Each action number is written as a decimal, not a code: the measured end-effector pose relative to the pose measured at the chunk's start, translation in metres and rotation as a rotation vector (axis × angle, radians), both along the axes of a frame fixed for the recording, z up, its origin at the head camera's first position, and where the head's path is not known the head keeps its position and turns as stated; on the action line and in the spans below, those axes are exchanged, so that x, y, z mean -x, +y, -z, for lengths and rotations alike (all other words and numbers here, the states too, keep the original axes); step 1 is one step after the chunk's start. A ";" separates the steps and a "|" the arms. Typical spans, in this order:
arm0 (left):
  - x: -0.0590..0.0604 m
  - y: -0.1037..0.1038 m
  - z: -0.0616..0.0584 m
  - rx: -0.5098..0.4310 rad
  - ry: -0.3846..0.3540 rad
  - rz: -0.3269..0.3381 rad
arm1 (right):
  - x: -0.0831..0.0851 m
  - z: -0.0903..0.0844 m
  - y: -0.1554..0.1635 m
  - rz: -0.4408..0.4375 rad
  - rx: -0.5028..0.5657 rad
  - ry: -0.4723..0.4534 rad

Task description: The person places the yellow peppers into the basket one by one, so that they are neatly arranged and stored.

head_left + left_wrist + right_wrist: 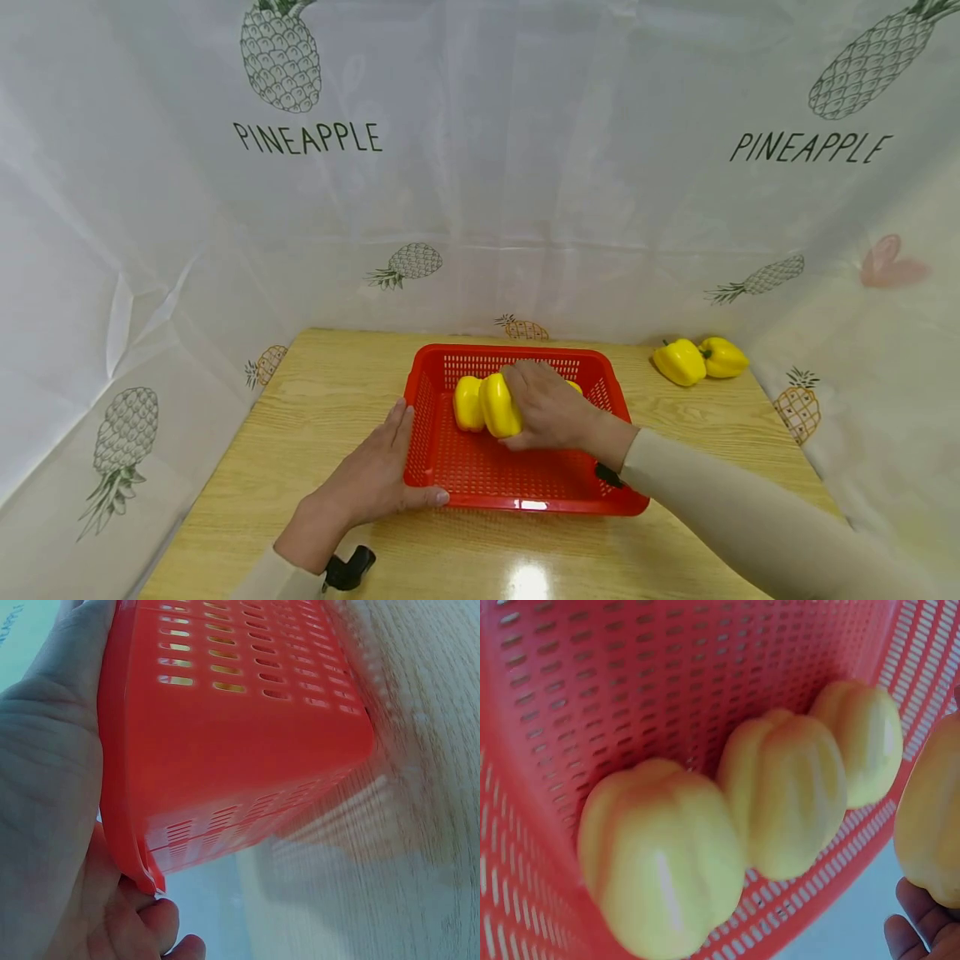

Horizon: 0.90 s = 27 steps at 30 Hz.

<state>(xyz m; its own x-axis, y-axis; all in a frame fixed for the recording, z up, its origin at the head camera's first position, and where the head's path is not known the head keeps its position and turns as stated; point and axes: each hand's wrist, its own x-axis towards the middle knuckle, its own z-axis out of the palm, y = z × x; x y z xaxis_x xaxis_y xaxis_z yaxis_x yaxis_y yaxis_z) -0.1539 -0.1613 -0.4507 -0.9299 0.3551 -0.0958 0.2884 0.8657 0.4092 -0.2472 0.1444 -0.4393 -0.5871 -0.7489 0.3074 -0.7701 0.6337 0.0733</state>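
Closest to my head view is the left hand (367, 483), lying flat on the desk (300, 417) against the left wall of the red basket (431, 467). Its fingers run straight along that wall and the thumb stretches along the near rim — relaxed, gripping nothing. The left wrist view shows the palm pressed against the basket's corner, with fingertips (154, 922) tucked under the rim.

Inside the basket sit yellow peppers. One pepper (468, 403) rests left of centre on the mesh floor, and just beside it the held pepper (500, 405) is wrapped by the fingers of my right hand (551, 408), which reaches in over the basket's near right corner. From the right wrist I count three loose peppers (784, 802) lined up along the basket wall — the held one shows at the frame's right edge.

Further right, well apart from the basket, two more yellow peppers (699, 359) lie touching each other on the desk's far right corner.
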 end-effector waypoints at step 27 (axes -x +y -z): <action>0.000 0.001 0.000 0.023 0.032 0.002 | -0.027 0.014 -0.044 0.065 -0.285 -0.104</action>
<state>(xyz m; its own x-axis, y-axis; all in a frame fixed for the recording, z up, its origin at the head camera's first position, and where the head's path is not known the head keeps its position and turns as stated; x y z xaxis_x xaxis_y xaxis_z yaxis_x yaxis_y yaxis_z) -0.1542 -0.1604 -0.4512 -0.9317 0.3554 -0.0746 0.3030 0.8740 0.3799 -0.2202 0.1007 -0.4533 -0.6539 -0.7561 0.0262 -0.7413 0.6472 0.1779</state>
